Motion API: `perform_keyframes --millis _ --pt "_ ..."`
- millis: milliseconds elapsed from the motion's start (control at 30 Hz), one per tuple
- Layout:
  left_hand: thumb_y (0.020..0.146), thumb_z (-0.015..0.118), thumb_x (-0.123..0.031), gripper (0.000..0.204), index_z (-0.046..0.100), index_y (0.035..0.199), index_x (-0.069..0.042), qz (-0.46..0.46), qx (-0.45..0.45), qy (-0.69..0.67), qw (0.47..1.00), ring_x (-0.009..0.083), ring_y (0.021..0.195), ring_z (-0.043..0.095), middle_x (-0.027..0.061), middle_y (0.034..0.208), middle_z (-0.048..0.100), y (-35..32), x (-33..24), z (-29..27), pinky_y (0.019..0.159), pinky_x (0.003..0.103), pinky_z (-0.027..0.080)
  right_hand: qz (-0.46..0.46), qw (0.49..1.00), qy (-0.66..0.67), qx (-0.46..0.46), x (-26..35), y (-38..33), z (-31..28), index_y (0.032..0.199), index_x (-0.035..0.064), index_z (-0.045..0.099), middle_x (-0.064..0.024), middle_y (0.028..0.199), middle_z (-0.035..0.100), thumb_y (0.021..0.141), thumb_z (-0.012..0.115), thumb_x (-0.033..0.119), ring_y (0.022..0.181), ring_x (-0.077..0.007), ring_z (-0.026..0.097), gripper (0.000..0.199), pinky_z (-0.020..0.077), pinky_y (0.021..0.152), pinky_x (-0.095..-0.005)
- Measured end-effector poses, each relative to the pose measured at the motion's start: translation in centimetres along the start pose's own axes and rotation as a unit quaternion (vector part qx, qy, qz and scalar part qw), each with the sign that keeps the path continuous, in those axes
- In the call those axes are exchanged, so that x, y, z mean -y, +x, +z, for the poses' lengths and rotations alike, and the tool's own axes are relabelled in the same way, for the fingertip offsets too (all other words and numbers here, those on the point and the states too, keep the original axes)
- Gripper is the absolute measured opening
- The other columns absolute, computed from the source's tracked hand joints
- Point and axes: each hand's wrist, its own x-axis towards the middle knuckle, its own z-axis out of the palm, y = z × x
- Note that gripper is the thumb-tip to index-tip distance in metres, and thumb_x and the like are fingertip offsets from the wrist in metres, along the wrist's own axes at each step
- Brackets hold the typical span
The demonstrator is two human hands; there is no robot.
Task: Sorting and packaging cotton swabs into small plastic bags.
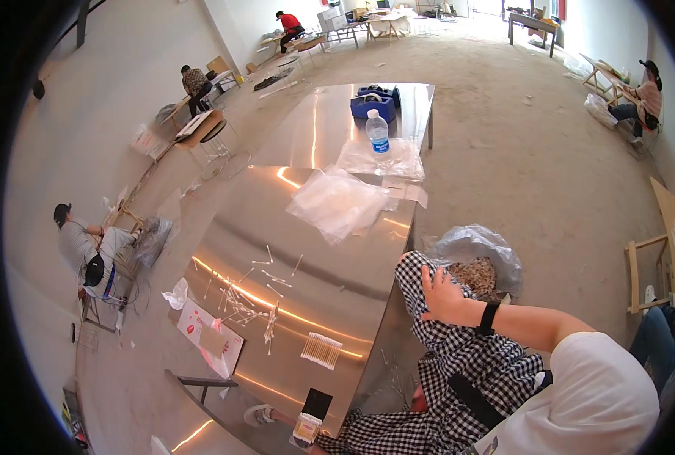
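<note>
My right hand, with a black band on the wrist, rests palm down on a knee in black-and-white checked cloth. Its fingers are spread, and nothing is in them. My left hand does not show. On the metal table to the left lie loose cotton swabs, scattered and crossing each other. Closer to me, several cotton swabs lie side by side in a neat row. At the near table edge are a black card and a small clear pack of swabs.
Plastic bags lie across the table's far end. Beyond them stand a water bottle and blue tape dispensers. A printed pink-and-white card lies at the left edge. Right of my knee is a plastic bag of brownish pieces. Several people sit along the walls.
</note>
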Motion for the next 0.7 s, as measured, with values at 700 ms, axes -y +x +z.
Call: perform_keyframes --millis 700 --pt "0.093 0.052 -0.01 0.032 0.059 0.12 0.004 -0.029 0.056 0.253 0.965 0.0315 0.116 0.059 0.0207 0.127 0.063 -10.7 2.6 -11.4 0.097 0.04 0.046 0.027 0.999 0.033 0.018 -1.9 1.5 1.0 0.154 -0.0048 -0.011 -0.0412 0.15 0.023 0.073 0.083 0.052 0.133 -0.0511 0.041 0.136 0.0473 0.103 -0.0493"
